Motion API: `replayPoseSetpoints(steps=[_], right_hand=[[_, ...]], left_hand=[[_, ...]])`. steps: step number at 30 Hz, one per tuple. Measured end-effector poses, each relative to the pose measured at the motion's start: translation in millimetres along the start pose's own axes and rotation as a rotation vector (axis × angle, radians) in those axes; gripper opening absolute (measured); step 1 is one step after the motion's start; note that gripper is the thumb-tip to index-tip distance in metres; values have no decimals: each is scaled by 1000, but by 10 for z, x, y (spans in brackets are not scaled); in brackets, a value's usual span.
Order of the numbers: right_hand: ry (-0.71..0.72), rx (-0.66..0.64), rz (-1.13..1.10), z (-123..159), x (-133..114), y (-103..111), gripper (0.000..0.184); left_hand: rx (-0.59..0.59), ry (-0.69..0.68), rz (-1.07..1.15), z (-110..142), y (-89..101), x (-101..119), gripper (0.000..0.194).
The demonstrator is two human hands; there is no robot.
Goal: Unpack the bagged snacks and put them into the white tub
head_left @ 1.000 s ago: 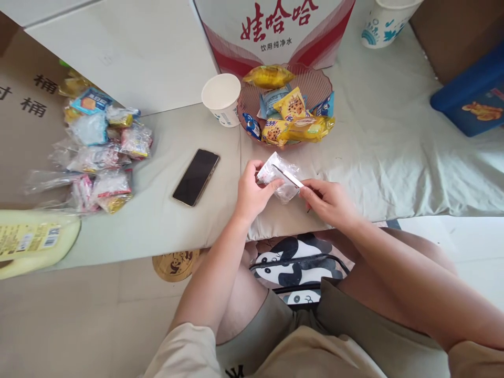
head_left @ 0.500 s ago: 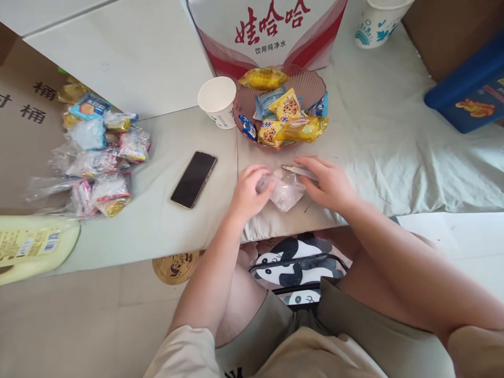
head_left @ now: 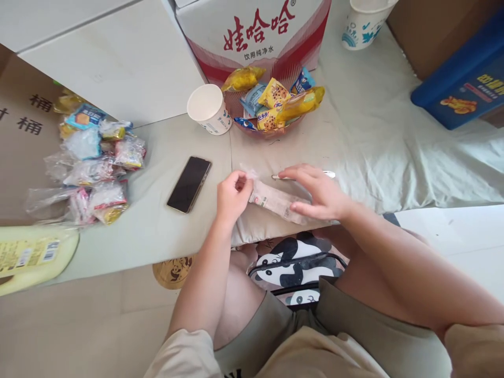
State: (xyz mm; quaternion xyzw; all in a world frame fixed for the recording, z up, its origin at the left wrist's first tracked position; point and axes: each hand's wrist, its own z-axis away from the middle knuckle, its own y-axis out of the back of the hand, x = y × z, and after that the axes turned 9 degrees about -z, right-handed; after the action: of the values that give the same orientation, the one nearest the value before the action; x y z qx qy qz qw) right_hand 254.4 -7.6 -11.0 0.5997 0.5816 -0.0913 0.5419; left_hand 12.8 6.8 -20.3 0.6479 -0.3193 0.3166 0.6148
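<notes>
A clear plastic wrapper with small printed marks lies stretched out flat near the cloth's front edge. My left hand is closed in a pinch on its left end. My right hand has its fingers spread, with the thumb over the wrapper's right part. Under the right fingers lies a slim whitish tool, its narrow tip showing to the left; the hand hides its middle and I cannot make out its kind. Just beyond the hands stands a pink ribbed bowl with several wrapped snacks.
A phone lies left of my hands. One paper cup stands beside the bowl, another paper cup farther back. Bagged snacks are piled at left, a white-and-red carton behind, and a blue container at right.
The crumpled wrapper is now drawn out lengthwise. My left hand has moved slightly left and closed on its end. My right hand has spread its fingers, with the slim tool lying beneath.
</notes>
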Motion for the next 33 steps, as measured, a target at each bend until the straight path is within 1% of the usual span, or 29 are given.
replayPoseSetpoints(steps=[1, 2, 4, 5, 7, 9, 11, 13, 15, 17, 18, 20, 21, 22, 23, 24, 25, 27, 28, 29, 31, 32, 33], right_hand=[[27, -30, 2, 13, -20, -8, 56], [20, -44, 21, 21, -25, -10, 51], [-53, -57, 84, 28, -10, 8, 30], [-91, -63, 109, 29, 2, 24, 25], [-117, -83, 96, 31, 12, 58, 31], [-97, -104, 51, 37, 2, 73, 34], [-96, -135, 71, 47, -20, 61, 37], [-126, -176, 135, 57, -42, 31, 31], [-149, -188, 145, 60, -73, -10, 28], [-158, -177, 111, 55, -127, -70, 32], [-168, -173, 99, 50, -165, -111, 35], [-202, -187, 121, 41, -251, -211, 44], [-226, -201, 155, 36, -292, -265, 44], [-248, -212, 195, 31, -327, -314, 38], [-270, -218, 224, 27, -351, -352, 28], [-295, -214, 232, 22, -364, -373, 19], [-324, -200, 208, 17, -364, -373, 15], [-406, -133, 89, 10, -329, -313, 15], [-459, -71, 33, 9, -301, -258, 14], [-510, 17, 4, 9, -269, -193, 13], [-564, 256, 61, 13, -216, -63, 14], [-553, 378, 134, 18, -201, -11, 17], [-514, 466, 209, 24, -195, 25, 19]], left_hand=[[51, 72, 96, -16, 11, -1, 11], [96, 130, 189, -32, 24, -1, 13], [154, 229, 346, -56, 53, 2, 14], [169, 273, 407, -64, 69, 2, 15], [185, 341, 488, -74, 98, 0, 18], [197, 370, 538, -84, 126, -10, 18], [210, 356, 588, -99, 150, -25, 17], [212, 307, 620, -115, 166, -39, 13], [226, 249, 585, -117, 170, -42, 13], [245, 187, 455, -91, 160, -24, 14], [235, 152, 363, -66, 152, -7, 17], [166, 70, 177, -5, 138, 32, 32], [123, 34, 105, 24, 133, 49, 39], [87, 8, 58, 47, 130, 61, 45], [68, -9, 40, 62, 128, 65, 47], [65, -16, 47, 66, 127, 62, 47], [74, -13, 72, 61, 126, 51, 45], [112, 18, 178, 28, 124, 20, 41], [135, 50, 257, 6, 122, 8, 41], [160, 90, 345, -17, 121, 4, 41], [212, 178, 528, -54, 126, 26, 40], [231, 214, 615, -64, 134, 53, 41], [236, 240, 691, -67, 146, 89, 41]])
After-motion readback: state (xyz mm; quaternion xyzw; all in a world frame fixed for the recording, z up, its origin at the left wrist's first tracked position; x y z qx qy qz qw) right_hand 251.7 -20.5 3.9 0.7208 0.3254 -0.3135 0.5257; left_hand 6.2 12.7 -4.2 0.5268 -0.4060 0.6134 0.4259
